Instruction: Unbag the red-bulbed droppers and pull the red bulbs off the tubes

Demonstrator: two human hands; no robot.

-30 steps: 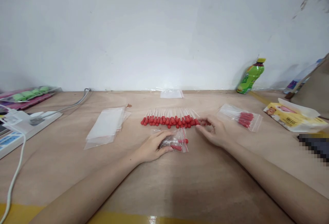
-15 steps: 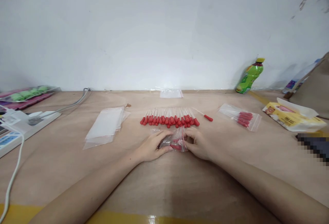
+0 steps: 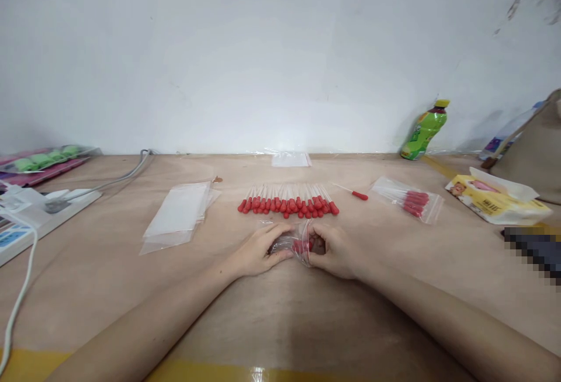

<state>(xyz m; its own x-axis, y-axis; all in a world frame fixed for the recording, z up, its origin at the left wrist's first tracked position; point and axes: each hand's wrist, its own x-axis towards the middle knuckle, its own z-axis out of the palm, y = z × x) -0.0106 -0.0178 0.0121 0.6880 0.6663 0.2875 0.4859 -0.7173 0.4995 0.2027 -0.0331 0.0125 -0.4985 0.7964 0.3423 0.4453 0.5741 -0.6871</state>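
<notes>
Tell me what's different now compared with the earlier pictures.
The right hand moved left and nearer the person, from the row's right end to the mouth of the small clear bag, taking hold there. One red-ended stick now lies apart, right of the row. The left hand stayed on the bag.

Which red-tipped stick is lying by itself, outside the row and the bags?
The lone stick between the row and the filled bag at right; the others lie bunched together or bagged.
</notes>
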